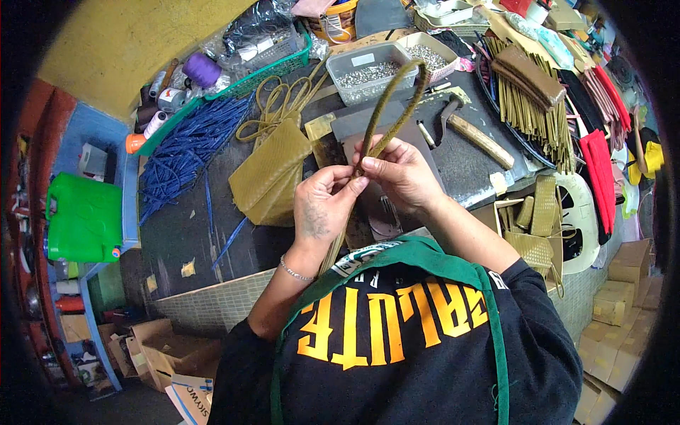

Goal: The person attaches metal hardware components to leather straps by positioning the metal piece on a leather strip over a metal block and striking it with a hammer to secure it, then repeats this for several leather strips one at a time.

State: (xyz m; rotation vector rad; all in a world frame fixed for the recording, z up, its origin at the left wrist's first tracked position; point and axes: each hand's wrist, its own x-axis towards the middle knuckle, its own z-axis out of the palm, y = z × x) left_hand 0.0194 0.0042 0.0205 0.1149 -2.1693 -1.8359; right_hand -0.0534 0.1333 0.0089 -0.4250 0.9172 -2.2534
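Note:
Both hands meet at the middle of the workbench, pinching a long, narrow olive-brown strap (372,120). The strap bends into a tall loop that rises above the fingers, and its lower lengths hang down between my wrists toward the apron. My left hand (324,202) grips it between thumb and fingers where the two lengths come together. Just beside it, my right hand (402,173) pinches the strap with thumb and forefinger. The exact ends are hidden by the fingertips. Left of my hands lies a folded olive woven-pattern bag (273,170) with looped straps (273,117) trailing behind it.
A hammer (482,140) lies right of my hands. Behind stand a clear tub of small metal pieces (368,74) and a similar white tray (428,53). Blue strips (188,152) heap at left; olive strips (528,106) pile at right. A box of olive pieces (542,227) stands near my right elbow.

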